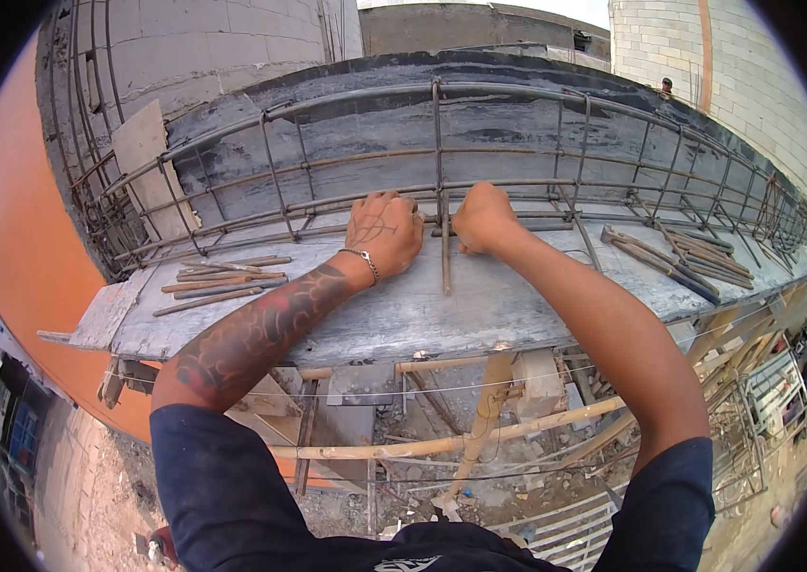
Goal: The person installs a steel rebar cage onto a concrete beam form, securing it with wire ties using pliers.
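Note:
My left hand, with a bracelet at the wrist, is closed over the lower long steel bar of a rebar cage. Its fingertips are hidden. Just to the right, my right hand makes a fist beside an upright stirrup; what it grips is hidden. A short steel bar runs sideways at the right fist. Between my hands, a bar end points toward me over the grey formwork board.
Several short rods lie on the board at left. At right are a long-handled tool and more rods. Bamboo poles cross below the board's front edge, above rubble ground. A person's head shows beyond the formwork.

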A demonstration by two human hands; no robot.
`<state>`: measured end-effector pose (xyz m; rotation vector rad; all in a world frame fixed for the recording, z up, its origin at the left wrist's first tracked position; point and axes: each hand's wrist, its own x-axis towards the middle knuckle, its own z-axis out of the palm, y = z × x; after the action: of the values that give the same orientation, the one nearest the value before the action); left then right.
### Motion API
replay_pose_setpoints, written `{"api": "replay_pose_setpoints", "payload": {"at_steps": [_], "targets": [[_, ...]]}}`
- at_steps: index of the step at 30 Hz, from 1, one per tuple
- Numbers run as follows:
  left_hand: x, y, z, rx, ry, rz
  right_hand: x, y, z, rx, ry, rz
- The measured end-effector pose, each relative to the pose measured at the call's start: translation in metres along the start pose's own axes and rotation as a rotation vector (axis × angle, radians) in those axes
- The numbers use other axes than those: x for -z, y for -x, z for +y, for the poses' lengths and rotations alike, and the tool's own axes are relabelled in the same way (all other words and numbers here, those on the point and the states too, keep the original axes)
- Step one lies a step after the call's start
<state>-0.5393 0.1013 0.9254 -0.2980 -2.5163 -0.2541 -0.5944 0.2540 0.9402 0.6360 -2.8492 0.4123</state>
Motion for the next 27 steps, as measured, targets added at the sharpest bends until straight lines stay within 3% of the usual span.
{"api": "replay_pose_setpoints", "payload": {"at_steps": [2, 4, 5, 6, 7, 9, 10, 11, 13, 15, 18, 23, 27], "targets": [[0.001, 0.001, -0.001, -0.034, -0.088, -0.035, 0.004, 0.007, -0.008, -0.017, -0.124, -0.009], [-0.009, 0.008, 0.0, -0.057, -0.164, -0.018, 0.009, 0.015, -0.013, -0.231, -0.513, 0.008], [-0.012, 0.011, 0.002, -0.088, -0.24, 0.009, 0.006, 0.014, -0.013, -0.231, -0.509, -0.001], [-0.012, 0.004, 0.0, 0.038, -0.105, -0.211, 0.001, 0.011, -0.01, -0.231, -0.585, 0.037], [-0.008, 0.0, 0.002, 0.044, -0.098, -0.217, -0.004, 0.009, -0.006, -0.232, -0.661, 0.075], [-0.003, -0.011, 0.004, 0.292, -0.002, -0.302, -0.007, 0.007, -0.006, -0.226, -0.661, 0.075], [-0.006, -0.015, 0.003, 0.363, 0.084, -0.18, -0.005, 0.011, -0.008, -0.254, -0.691, 0.086], [-0.009, -0.019, 0.002, 0.368, 0.089, -0.18, -0.003, 0.013, -0.01, -0.281, -0.721, 0.1], [-0.014, -0.025, 0.004, 0.456, 0.086, -0.275, -0.004, 0.012, -0.008, -0.26, -0.736, 0.099], [-0.017, -0.022, 0.005, 0.502, 0.128, -0.201, -0.008, 0.009, -0.004, -0.247, -0.751, 0.089], [-0.026, -0.023, -0.005, 0.504, 0.427, -0.04, -0.009, 0.006, -0.002, -0.185, -0.701, 0.078], [-0.014, -0.018, 0.008, 0.595, 0.516, -0.002, 0.003, 0.013, -0.006, -0.192, -0.751, 0.024], [-0.006, -0.015, 0.016, 0.617, 0.465, 0.015, 0.009, 0.011, -0.01, -0.038, -0.352, -0.034]]}}
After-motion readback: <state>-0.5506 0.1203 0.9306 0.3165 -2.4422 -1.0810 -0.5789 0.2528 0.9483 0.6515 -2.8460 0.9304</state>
